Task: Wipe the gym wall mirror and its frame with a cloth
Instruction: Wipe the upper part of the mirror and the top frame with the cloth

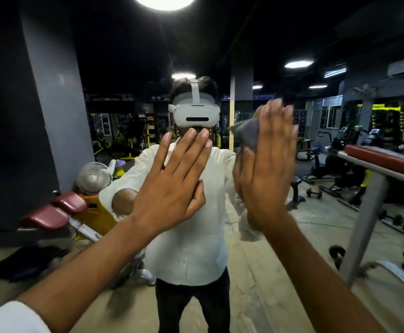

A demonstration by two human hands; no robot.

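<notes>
The wall mirror (256, 248) fills the whole view and reflects me and the gym behind me. My left hand (172, 186) lies flat on the glass with straight, spread fingers and holds nothing. My right hand (268, 164) is raised flat against the glass, fingers straight, pressing a dark grey cloth (247, 133) to the mirror. Part of the cloth sticks out to the left of the palm; the rest is hidden behind the hand. The right hand looks slightly blurred. No mirror frame shows.
A red padded bench (385, 159) on a grey metal stand (364, 219) stands at the right. The mirror shows a maroon bench (52, 212), a fan (93, 177), dumbbells (313, 193) and exercise machines.
</notes>
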